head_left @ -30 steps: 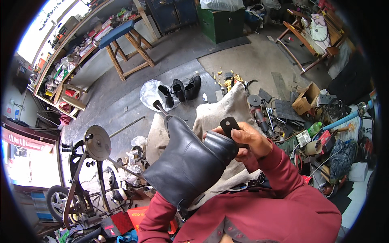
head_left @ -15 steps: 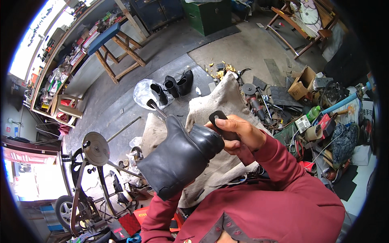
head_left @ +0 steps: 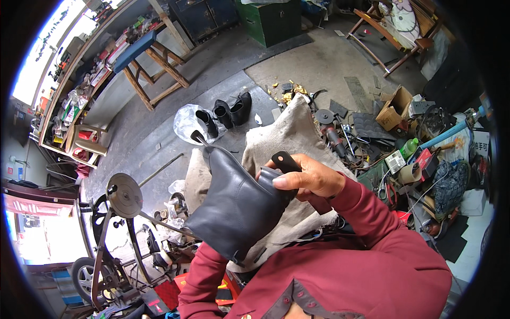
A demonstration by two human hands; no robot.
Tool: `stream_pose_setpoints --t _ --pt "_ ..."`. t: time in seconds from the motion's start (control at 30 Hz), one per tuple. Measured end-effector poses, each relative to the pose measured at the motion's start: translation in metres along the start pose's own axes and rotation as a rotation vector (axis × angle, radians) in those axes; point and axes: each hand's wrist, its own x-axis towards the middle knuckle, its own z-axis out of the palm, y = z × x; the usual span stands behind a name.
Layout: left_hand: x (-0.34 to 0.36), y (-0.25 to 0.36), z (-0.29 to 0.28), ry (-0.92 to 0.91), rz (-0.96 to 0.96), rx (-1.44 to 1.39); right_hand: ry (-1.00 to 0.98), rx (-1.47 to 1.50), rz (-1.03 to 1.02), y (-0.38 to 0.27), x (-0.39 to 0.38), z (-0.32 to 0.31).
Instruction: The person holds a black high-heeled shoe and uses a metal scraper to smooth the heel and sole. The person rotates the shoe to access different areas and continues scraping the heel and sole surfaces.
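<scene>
A black leather boot (head_left: 231,204) is held over my lap on a pale, worn cloth (head_left: 279,127). My right hand (head_left: 311,181) is closed on the boot, thumb pressed across a folded leather part, with a dark flat piece with a hole (head_left: 281,162) pinched behind it. My left hand is hidden behind the boot; only its red sleeve (head_left: 210,266) shows below. A narrow metal tool (head_left: 200,139) shows just beyond the boot's upper end. Several black shoes (head_left: 239,111) stand on the floor ahead, next to a clear plastic bag (head_left: 186,122).
A foot-worked metal machine (head_left: 123,194) with a wheel stands at left. Behind are a blue-topped wooden stool (head_left: 135,50), cluttered shelves (head_left: 95,74), a green chest (head_left: 271,24) and a wooden chair (head_left: 372,37). Tools, an angle grinder (head_left: 334,138) and a cardboard box (head_left: 390,114) crowd the right.
My right thumb has moved down from the dark flat piece onto the boot's folded leather. The boot has shifted and turned slightly in my hold.
</scene>
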Motion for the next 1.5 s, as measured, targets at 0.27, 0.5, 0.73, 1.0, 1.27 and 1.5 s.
stream_pose_setpoints --t 0.27,0.5,0.73,1.0,1.27,1.5 --pt "-0.033 -0.001 -0.009 -0.037 -0.141 -0.327 0.203 -0.043 -0.096 0.002 -0.002 0.005" --pt "-0.05 -0.005 -0.024 0.221 -0.703 -1.133 0.228 -0.24 -0.323 0.017 0.004 0.007" --pt "-0.033 -0.007 -0.013 0.159 -0.978 -1.168 0.099 -0.596 -0.337 0.014 0.002 0.01" --pt "-0.001 -0.012 0.001 0.338 -1.01 -1.244 0.151 -0.104 -0.065 0.007 0.003 0.001" --pt "0.019 -0.017 0.001 0.465 -1.064 -1.263 0.246 0.129 0.004 0.014 0.014 -0.009" --pt "0.031 -0.023 -0.005 0.439 -1.057 -1.263 0.308 0.237 0.019 0.014 0.022 -0.014"
